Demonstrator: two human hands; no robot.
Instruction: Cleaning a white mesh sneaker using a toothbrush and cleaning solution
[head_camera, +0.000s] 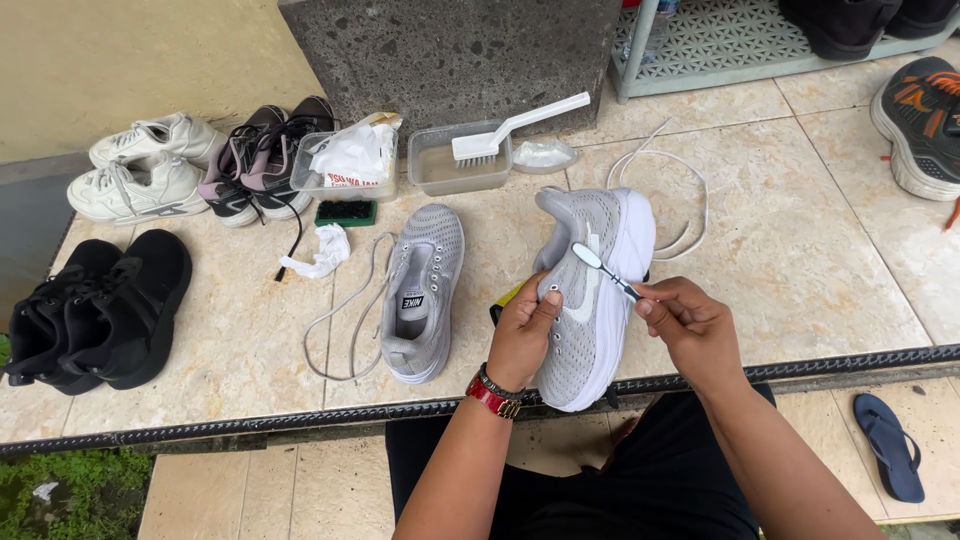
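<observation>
My left hand (522, 335) grips a grey sneaker (590, 300) with a white sole, tipped on its side over the tiled ledge (800, 260). My right hand (690, 325) holds a small toothbrush (603, 268), its head resting against the shoe's side panel. The matching grey sneaker (422, 295) lies upright to the left, unlaced, with a grey lace (345, 310) looped beside it. A white lace (680, 200) curls behind the held shoe.
A plastic tub (455, 170) with a white scrub brush (515, 130) sits at the back, next to a tub of packets (350, 160). White sneakers (140, 170), dark pink-grey sneakers (260, 160) and black sneakers (95, 310) line the left. A crumpled cloth (322, 250) and green brush (346, 212) lie nearby.
</observation>
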